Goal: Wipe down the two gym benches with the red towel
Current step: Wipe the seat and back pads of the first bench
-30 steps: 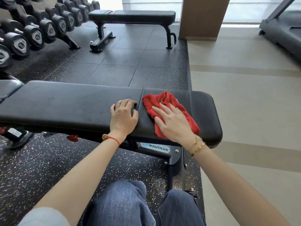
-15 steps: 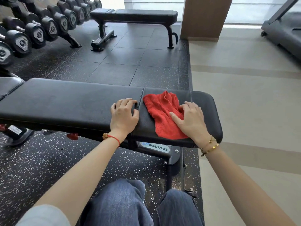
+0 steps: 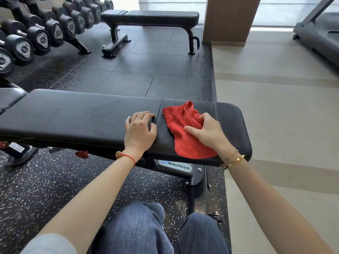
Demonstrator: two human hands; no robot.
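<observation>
A black padded bench (image 3: pixel 73 116) runs across in front of me. The red towel (image 3: pixel 180 125) lies crumpled on its right seat pad. My right hand (image 3: pixel 207 132) is on the towel's right side, fingers curled into the cloth and thumb stretched across it. My left hand (image 3: pixel 140 129) rests on the pad just left of the seam, fingers bent at the tips and holding nothing. A second black bench (image 3: pixel 156 17) stands farther back on the rubber floor.
A rack of dumbbells (image 3: pixel 42 35) lines the far left. A brown pillar (image 3: pixel 229 19) stands at the back, right of the far bench. A treadmill (image 3: pixel 319 33) sits at the far right on the beige floor. My knees in jeans (image 3: pixel 135 230) are below the bench.
My right hand slid right along the towel and its fingers curled into the cloth, bunching it. The left hand stayed put on the pad.
</observation>
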